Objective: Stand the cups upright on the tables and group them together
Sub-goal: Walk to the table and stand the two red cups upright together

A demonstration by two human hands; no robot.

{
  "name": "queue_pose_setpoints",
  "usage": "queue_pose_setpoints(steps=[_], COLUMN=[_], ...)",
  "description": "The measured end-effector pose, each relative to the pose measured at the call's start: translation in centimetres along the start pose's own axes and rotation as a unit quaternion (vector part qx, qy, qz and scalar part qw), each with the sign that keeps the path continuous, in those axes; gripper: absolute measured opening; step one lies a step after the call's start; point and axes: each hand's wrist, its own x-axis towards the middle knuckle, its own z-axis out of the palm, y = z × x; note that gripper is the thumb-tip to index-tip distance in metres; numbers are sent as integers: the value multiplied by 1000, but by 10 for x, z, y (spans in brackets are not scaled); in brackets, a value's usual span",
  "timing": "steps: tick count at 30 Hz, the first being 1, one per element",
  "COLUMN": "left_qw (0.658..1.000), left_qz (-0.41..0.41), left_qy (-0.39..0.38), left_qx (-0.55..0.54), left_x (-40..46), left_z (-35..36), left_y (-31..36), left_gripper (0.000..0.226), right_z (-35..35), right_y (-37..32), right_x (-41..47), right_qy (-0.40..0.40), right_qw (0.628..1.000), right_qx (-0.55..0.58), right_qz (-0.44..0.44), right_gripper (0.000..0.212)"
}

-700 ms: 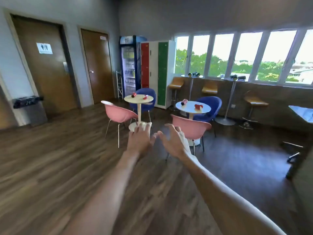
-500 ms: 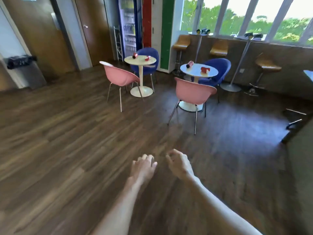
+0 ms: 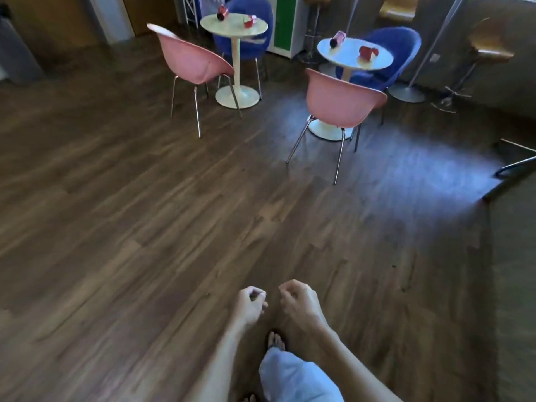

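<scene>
Two round white tables stand far ahead across the wooden floor. The left table (image 3: 232, 29) carries two red cups lying on their sides, one (image 3: 222, 13) at its back left and one (image 3: 250, 21) toward the right. The right table (image 3: 348, 58) holds a pink cup (image 3: 338, 39) tipped over and a red cup (image 3: 367, 52) on its side. My left hand (image 3: 251, 304) and my right hand (image 3: 298, 303) hang low in front of me, side by side, fingers curled shut with nothing in them, far from the tables.
A pink chair (image 3: 188, 58) stands before the left table and another pink chair (image 3: 343, 101) before the right one, with blue chairs (image 3: 385, 58) behind. Bar stools (image 3: 490, 52) line the back wall. Open wood floor lies between me and the tables. My bare foot (image 3: 275, 340) shows below.
The camera has tilted down toward the floor. Both hands dropped lower in view and their fingers went from spread to curled shut.
</scene>
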Motion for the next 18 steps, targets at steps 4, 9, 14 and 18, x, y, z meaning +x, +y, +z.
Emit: queue_pose_setpoints(steps=[4,9,14,18], left_qw=[999,999,1000,1000], left_qz=[-24,-21,-15,2], left_qy=[-16,-23,-11,-5], left_qx=[-17,-20,7,8], left_x=[43,127,227,298], left_z=[4,1,-3,2], left_y=[23,82,165,234], left_gripper=[24,15,21,21], right_z=[-6,-33,-66,-100], right_y=[-13,-80,-101,-157], right_x=[48,117,244,316], right_qy=[-12,-61,-43,-29], right_qw=[999,998,997,998], right_qx=[34,-1,-55,-55], right_qz=[17,-12,-15,-24], right_gripper=[16,30,17,18])
